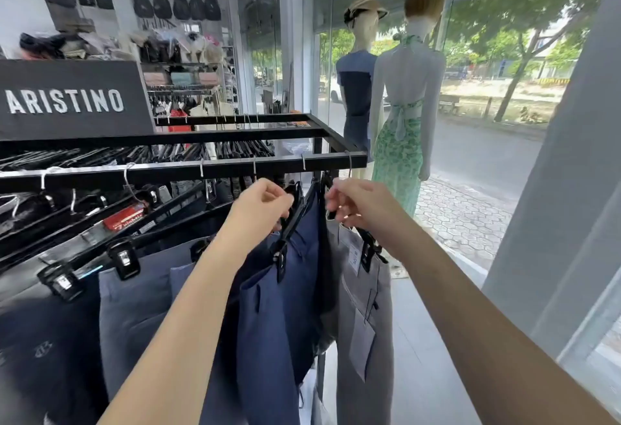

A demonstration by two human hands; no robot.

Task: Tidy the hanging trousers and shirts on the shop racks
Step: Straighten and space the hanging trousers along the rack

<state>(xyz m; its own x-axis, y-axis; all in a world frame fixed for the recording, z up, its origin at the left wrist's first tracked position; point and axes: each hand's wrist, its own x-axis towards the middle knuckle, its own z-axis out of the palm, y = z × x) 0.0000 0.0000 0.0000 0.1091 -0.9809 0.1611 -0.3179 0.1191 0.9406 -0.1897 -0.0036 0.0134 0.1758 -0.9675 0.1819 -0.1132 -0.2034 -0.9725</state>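
Observation:
A black metal rack carries several pairs of trousers on black clip hangers. My left hand grips the top of the hanger holding navy trousers near the rack's right end. My right hand grips the hanger of the grey trousers, the last pair on the rail, with paper tags hanging from the waistband. Both hangers' hooks sit on the front rail. Slate-blue trousers and dark ones hang further left, their hangers slanted.
Two dressed mannequins stand at the glass shopfront just beyond the rack's right end. A dark brand sign sits on the rack at the left. Shelves with bags fill the back wall. A white pillar rises at the right.

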